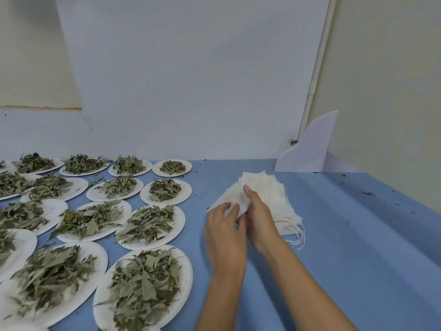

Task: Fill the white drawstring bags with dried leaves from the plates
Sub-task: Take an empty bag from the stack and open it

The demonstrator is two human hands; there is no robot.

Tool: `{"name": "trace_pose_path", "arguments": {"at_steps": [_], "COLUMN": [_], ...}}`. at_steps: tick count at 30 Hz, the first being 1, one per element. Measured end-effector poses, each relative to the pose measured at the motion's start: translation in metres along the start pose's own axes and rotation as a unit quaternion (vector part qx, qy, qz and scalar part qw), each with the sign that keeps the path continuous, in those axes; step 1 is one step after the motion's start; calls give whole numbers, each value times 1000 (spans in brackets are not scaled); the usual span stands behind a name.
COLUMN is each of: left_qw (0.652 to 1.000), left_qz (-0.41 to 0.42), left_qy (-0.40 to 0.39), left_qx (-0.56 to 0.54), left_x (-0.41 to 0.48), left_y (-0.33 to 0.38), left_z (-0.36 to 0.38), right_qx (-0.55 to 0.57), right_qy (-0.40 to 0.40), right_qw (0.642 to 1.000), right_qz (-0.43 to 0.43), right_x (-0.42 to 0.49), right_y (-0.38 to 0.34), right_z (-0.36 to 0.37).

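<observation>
A stack of white drawstring bags (274,194) lies on the blue table, right of centre, with its strings trailing at the near right. Both hands hold one bag (235,199) at the stack's left edge. My left hand (225,229) pinches the bag's near side, and my right hand (259,216) grips it from the right with the fingers curled over the cloth. Several white plates heaped with dried green leaves fill the left half of the table; the nearest plate (183,283) sits just left of my left forearm.
The blue table (346,247) runs to a wall at the back and another at the right. A white curved divider (310,149) stands in the back right corner. Leaf crumbs are scattered along the table's right side.
</observation>
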State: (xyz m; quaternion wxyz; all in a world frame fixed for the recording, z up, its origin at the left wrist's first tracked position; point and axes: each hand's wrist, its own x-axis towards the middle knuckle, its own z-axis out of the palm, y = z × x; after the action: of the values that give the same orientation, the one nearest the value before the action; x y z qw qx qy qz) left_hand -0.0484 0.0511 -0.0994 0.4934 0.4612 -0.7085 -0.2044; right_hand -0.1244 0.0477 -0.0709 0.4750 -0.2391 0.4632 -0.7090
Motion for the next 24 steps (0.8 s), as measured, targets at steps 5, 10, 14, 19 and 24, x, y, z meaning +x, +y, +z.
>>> {"name": "trace_pose_path", "arguments": {"at_steps": [5, 10, 14, 19, 24], "left_qw": [999, 996, 994, 994, 992], "left_qz": [-36, -90, -104, -97, -82], "left_qy": [18, -16, -29, -39, -56], "left_qx": [2, -1, 29, 44, 79], "left_x": [5, 8, 8, 7, 20], "left_y": [-1, 5, 7, 11, 16], "left_z": [-3, -7, -14, -20, -31], "right_qx": [34, -110, -112, -120, -169], "right_qy": [-111, -65, -114, -115, -118], "right_qw": [993, 991, 986, 984, 975], "right_qz": [6, -45, -53, -62, -87], "right_x": [4, 5, 3, 1, 0], "right_y": [4, 13, 12, 13, 11], "right_z": [-6, -9, -9, -7, -4]}}
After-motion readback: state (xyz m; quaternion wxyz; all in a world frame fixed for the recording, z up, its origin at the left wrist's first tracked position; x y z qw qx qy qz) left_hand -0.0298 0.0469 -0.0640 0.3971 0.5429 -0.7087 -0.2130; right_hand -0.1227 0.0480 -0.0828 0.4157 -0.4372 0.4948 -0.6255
